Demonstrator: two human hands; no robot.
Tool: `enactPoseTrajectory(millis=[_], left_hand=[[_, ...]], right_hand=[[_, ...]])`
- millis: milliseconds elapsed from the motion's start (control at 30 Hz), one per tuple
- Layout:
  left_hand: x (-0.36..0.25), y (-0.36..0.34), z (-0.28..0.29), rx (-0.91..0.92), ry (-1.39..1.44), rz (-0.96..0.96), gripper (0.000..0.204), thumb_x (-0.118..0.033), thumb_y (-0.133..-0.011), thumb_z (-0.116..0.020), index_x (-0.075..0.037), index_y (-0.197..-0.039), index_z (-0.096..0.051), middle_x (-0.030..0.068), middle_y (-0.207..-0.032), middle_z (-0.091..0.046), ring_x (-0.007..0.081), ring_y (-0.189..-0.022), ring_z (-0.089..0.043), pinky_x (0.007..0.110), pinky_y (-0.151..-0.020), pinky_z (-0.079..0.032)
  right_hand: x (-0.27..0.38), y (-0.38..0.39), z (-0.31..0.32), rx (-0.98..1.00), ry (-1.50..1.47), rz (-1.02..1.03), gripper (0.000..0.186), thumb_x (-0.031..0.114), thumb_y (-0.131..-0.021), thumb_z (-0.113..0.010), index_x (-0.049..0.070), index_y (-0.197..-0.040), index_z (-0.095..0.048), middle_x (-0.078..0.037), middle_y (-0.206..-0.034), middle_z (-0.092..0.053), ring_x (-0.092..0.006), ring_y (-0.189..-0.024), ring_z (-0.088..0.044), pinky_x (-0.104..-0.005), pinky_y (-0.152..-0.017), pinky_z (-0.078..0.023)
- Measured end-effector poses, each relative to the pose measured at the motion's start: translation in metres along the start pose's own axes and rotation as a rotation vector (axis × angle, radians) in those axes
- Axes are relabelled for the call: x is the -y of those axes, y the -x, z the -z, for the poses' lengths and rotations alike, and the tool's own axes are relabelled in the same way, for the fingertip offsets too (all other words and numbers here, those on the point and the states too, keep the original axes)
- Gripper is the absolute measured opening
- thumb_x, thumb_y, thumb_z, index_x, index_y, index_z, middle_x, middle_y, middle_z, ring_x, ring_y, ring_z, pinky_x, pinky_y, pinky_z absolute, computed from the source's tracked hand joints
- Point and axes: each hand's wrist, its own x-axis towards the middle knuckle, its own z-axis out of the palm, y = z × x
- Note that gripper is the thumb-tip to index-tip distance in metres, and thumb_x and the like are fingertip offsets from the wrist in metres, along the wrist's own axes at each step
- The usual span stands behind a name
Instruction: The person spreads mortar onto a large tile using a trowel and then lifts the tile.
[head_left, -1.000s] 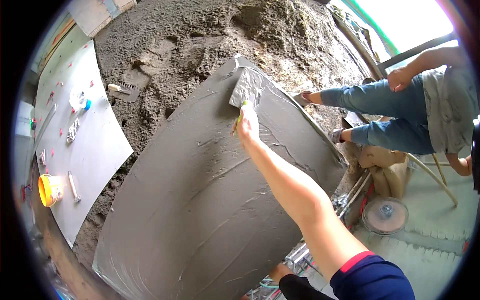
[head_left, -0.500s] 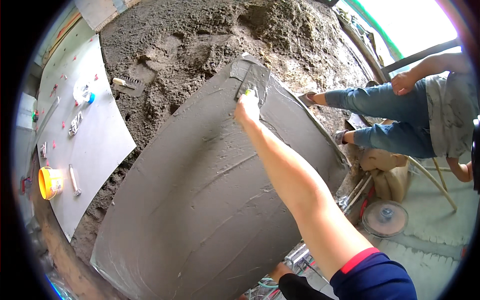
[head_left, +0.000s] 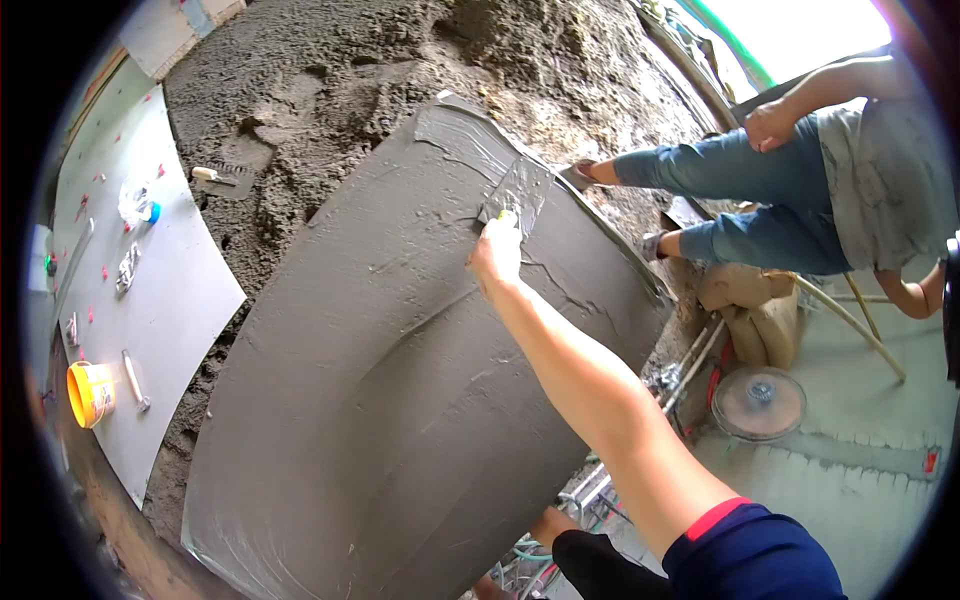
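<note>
My right hand [head_left: 497, 250] reaches forward from the lower right, fingers wrapped around the handle of a flat plastering trowel [head_left: 525, 192]. The trowel's blade lies against the wet grey mortar [head_left: 380, 330] coating a large slab [head_left: 190, 535], near its far right part. Smooth bands and low ridges run through the coat, with a thicker lip along the far edge. The handle is mostly covered by my fingers; a bit of yellow-green shows. My left hand is out of view.
Rough dark mortar or sand [head_left: 330, 110] covers the ground beyond; a notched trowel [head_left: 206, 174] lies on it. A pale sheet [head_left: 180, 300] at left bears a yellow bucket [head_left: 88, 393] and a hammer [head_left: 134, 380]. Another person [head_left: 760, 180] stands at right near a sack [head_left: 760, 315] and round disc [head_left: 758, 404].
My right hand has drawn the trowel rightward and nearer over the mortar, away from the slab's far corner. The view has shifted slightly, and the other person stays at the right.
</note>
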Motion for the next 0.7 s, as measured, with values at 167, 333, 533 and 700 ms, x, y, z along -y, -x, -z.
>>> enactPoseTrajectory(millis=[167, 333, 533, 700], left_hand=[[0.001, 0.009, -0.008, 0.003, -0.003, -0.029, 0.094, -0.076, -0.085, -0.029, 0.005, -0.127, -0.051, 0.0291, -0.103, -0.064, 0.0320, -0.094, -0.066, 0.046, -0.084, -0.050], [0.035, 0.012, -0.004, -0.024, -0.019, 0.003, 0.095, -0.077, -0.085, -0.029, 0.005, -0.127, -0.051, 0.0292, -0.103, -0.065, 0.0313, -0.094, -0.067, 0.046, -0.084, -0.050], [0.055, 0.021, -0.005, -0.035, -0.038, 0.000, 0.096, -0.078, -0.084, -0.029, 0.005, -0.127, -0.051, 0.0293, -0.102, -0.065, 0.0305, -0.094, -0.067, 0.045, -0.084, -0.050], [0.070, 0.029, -0.004, -0.053, -0.044, 0.014, 0.095, -0.077, -0.084, -0.029, 0.005, -0.126, -0.052, 0.0293, -0.101, -0.065, 0.0308, -0.094, -0.067, 0.045, -0.084, -0.050]], right_hand=[[-0.090, -0.009, 0.078, -0.079, 0.014, 0.068, 0.032, 0.027, -0.096, -0.041, 0.001, -0.115, -0.041, -0.022, -0.086, -0.056, -0.0345, -0.071, -0.060, -0.0445, -0.062, -0.050], [-0.114, 0.061, 0.132, -0.079, -0.425, -0.308, 0.028, 0.034, -0.094, -0.050, 0.009, -0.099, -0.038, -0.003, -0.065, -0.045, -0.0148, -0.047, -0.048, -0.0318, -0.040, -0.041], [-0.179, 0.091, 0.234, -0.175, -0.313, -0.340, 0.026, 0.036, -0.096, -0.048, 0.012, -0.094, -0.038, 0.000, -0.063, -0.043, -0.0110, -0.044, -0.043, -0.0282, -0.038, -0.039], [-0.217, 0.099, 0.290, -0.235, -0.161, -0.344, 0.033, 0.044, -0.095, -0.048, 0.011, -0.096, -0.044, -0.001, -0.064, -0.044, -0.0123, -0.045, -0.044, -0.0296, -0.039, -0.039]])
